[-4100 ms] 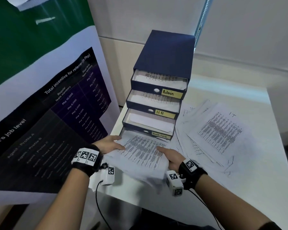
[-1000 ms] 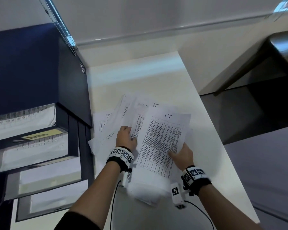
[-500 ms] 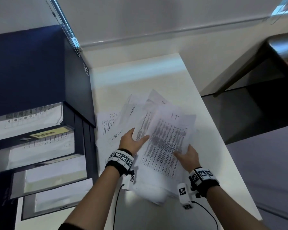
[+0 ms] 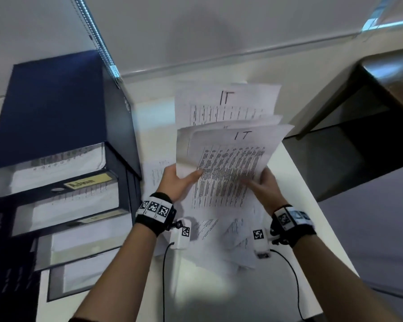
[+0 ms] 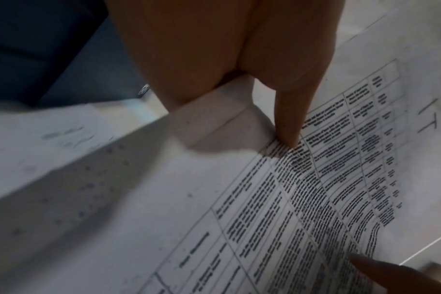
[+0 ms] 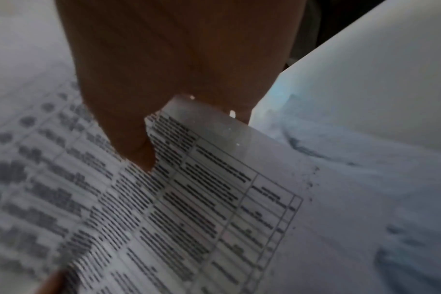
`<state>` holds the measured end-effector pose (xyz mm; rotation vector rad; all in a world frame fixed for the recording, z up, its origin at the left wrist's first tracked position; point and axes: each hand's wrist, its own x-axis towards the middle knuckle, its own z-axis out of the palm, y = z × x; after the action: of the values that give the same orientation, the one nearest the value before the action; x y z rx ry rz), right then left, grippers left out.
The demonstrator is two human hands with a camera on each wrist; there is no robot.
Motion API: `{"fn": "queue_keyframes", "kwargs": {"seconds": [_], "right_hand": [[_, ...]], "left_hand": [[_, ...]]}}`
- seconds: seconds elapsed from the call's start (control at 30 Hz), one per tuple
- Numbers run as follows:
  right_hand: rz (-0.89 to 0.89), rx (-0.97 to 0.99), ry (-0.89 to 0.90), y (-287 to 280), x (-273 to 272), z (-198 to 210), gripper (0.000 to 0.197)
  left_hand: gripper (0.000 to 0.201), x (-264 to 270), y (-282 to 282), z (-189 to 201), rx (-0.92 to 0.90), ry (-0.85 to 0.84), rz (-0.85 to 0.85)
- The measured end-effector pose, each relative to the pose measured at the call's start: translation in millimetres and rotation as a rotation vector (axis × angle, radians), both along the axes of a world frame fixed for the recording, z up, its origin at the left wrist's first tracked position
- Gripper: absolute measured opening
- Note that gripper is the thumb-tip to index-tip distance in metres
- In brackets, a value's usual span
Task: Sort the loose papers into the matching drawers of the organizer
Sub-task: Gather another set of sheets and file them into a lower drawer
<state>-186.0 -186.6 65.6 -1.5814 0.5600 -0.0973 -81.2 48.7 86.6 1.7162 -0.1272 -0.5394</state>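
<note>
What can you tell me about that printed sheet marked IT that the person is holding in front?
The front IT sheet is thin white paper printed with a dense black ruled table, "IT" handwritten at its top. It is lifted off the white table, tilted up and bowed. The left hand pinches its left edge, thumb on the print; the right hand grips its right edge. More sheets sit close behind it, one also marked IT.
</note>
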Motion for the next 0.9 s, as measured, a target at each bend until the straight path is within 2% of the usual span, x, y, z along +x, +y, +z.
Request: {"fn": "queue_keyframes", "kwargs": {"seconds": [0.07, 0.2, 0.27, 0.33, 0.4, 0.43, 0.5, 0.6, 0.63, 0.73, 0.83, 0.9], "right_hand": [[-0.037, 0.045, -0.062, 4, 8, 22, 0.032], [-0.036, 0.014, -0.062, 18, 3, 27, 0.021], [0.043, -0.093, 0.005, 27, -9, 18, 0.019], [0.114, -0.213, 0.066, 33, -20, 2, 0.006], [0.091, -0.337, 0.101, 38, -25, -6, 0.020], [0.044, -0.341, 0.108, 42, -24, -6, 0.025], [-0.002, -0.283, 0.051, 53, -20, 9, 0.012], [0.068, -0.267, -0.016, 65, -7, 42, 0.012], [0.108, -0.293, -0.052, 68, -1, 53, 0.013], [0.237, -0.348, -0.177, 91, 9, 90, 0.032], [0.354, -0.190, -0.311, 132, 7, 123, 0.066], [0.453, -0.107, -0.329, 171, 0, 140, 0.085]], "left_hand": [[0.020, 5, 7, 18, -0.024, -0.062, 0.005], [0.041, 3, 28, 22, 0.036, -0.083, -0.023], [0.034, -6, 34, 18, 0.088, -0.073, 0.003], [0.021, -16, 38, 17, 0.156, -0.088, 0.049], [0.021, -22, 39, 15, 0.163, -0.137, 0.027], [0.020, -23, 43, 14, 0.215, -0.215, 0.018], [0.020, -28, 48, 22, 0.282, -0.264, 0.032], [0.041, -29, 58, 41, 0.194, -0.266, 0.094], [0.042, -29, 66, 48, 0.140, -0.257, 0.115], [0.021, -38, 100, 83, 0.006, -0.255, 0.242], [0.036, -55, 143, 121, -0.088, -0.228, 0.424], [0.048, -69, 185, 133, -0.053, -0.252, 0.464]]}}
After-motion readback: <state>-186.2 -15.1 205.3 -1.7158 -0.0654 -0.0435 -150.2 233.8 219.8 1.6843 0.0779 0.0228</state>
